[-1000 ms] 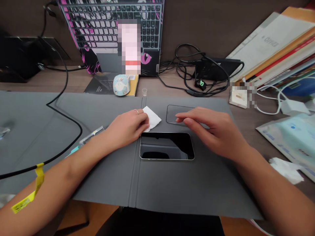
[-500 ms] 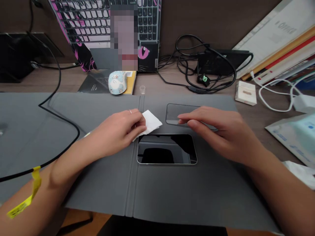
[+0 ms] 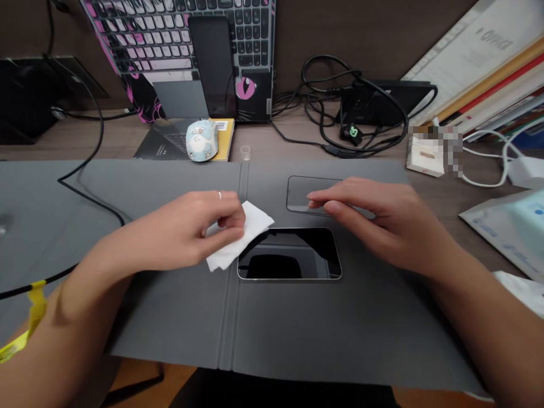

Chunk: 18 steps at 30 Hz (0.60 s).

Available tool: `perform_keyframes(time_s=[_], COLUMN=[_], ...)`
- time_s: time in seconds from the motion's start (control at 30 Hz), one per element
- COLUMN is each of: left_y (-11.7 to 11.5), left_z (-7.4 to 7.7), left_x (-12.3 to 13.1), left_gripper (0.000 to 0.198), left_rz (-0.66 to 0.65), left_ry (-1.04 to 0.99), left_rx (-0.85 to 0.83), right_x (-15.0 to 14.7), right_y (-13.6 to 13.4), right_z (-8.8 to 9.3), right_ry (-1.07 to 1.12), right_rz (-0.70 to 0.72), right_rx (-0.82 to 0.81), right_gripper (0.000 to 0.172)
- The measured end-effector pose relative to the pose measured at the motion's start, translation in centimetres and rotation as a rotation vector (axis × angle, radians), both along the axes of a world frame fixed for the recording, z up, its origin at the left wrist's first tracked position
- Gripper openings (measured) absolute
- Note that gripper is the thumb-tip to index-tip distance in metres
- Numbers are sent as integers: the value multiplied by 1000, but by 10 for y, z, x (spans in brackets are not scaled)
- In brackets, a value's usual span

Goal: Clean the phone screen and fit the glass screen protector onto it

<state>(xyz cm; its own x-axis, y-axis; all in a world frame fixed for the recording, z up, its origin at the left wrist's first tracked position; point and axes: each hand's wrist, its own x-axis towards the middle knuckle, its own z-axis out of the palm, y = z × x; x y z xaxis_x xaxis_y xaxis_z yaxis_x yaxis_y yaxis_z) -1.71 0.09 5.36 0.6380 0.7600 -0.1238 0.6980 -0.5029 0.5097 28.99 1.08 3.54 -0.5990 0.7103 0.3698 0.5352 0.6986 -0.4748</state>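
Note:
A dark phone [image 3: 289, 254] lies face up on a grey mat [image 3: 297, 323] in front of me. My left hand [image 3: 193, 226] pinches a folded white wipe [image 3: 244, 233] just left of the phone's upper left corner, lifted a little off the mat. Behind the phone lies a clear screen protector [image 3: 301, 192]. My right hand [image 3: 374, 218] hovers over it with fingers stretched out and close together, fingertips at its near edge; whether they touch it I cannot tell.
A propped keyboard [image 3: 178, 34] with a dark phone [image 3: 212, 62] leaning on it stands at the back. A small mouse [image 3: 202, 140], tangled black cables [image 3: 344, 113], a white box [image 3: 425, 156], stacked folders [image 3: 488, 62], a pale packet [image 3: 510, 226] lie around.
My left hand has lifted the wipe and drawn it back toward me and left, so more of it hangs below the fingers. My right hand has stayed over the protector.

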Motion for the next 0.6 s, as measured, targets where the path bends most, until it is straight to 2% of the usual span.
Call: perform_keyframes(time_s=[0.13,0.23,0.33,0.47,0.6], left_y=[-7,-23,-44,-64,-71], left_z=[-5,-7,-16,-38,-52], left_x=[9,12,12,10,14], left_gripper=[22,33,49,75,98], left_rz=[-121,-123,-105,-171,-177], left_ry=[105,159,184,241,234], left_rx=[128,327,485,468,405], right_x=[0,2,3,2,0], right_y=[1,2,3,2,-1], right_z=[-1,-2,-3,-4,-2], right_ry=[0,20,41,41,24], right_rz=[7,16,14,37,67], right_rx=[11,18,23,11,-16], right_gripper=[23,22,22,23,23])
